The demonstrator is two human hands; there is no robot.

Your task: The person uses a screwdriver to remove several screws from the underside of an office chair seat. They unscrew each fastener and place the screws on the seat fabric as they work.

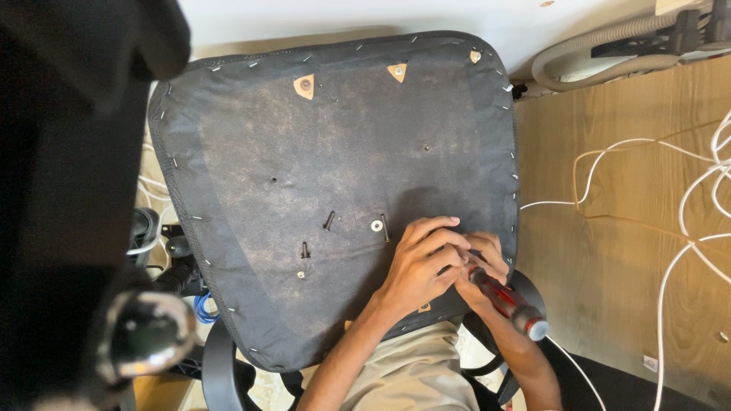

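An upturned chair seat, covered in dusty black fabric stapled round the rim, lies across my lap. My right hand grips a screwdriver with a red and black handle, its tip hidden under my fingers near the seat's right edge. My left hand rests over the same spot, fingers curled around the tool's tip. Two loose black screws, a third screw and a washer lie on the fabric just left of my hands.
Tan triangular patches with bolts mark the seat's far edge. White cables sprawl over the wooden floor on the right. A grey hose runs along the wall. Black chair parts stand at the left.
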